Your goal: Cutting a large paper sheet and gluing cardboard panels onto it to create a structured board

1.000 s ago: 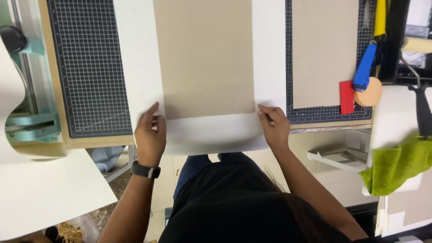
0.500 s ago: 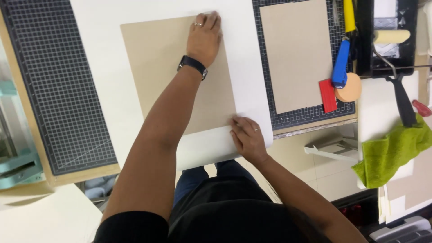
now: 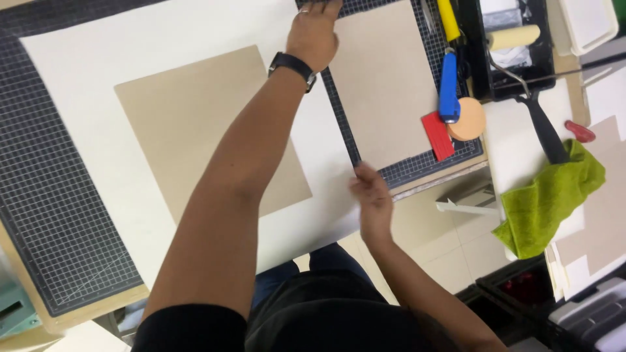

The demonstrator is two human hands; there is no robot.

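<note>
White sheet (image 3: 163,39) edge under both hands; blurred fingers' state unreadable.

My arms, bare below short black sleeves

A black wristwatch (image 3: 293,65) circles my left wrist and a slim ring (image 3: 304,11) sits on my left hand (image 3: 314,31); my right hand (image 3: 373,195) wears nothing; black top (image 3: 326,322), blue trousers (image 3: 274,287).

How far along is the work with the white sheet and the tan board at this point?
Looks done: the tan board lies flat on the white sheet, which is spread over the cutting mat. In hand: the left hand presses the sheet's far right edge and the right hand its near right edge. Left, judging by the layout: the sheet's margins lie unfolded, and the roller sits unused.
</note>
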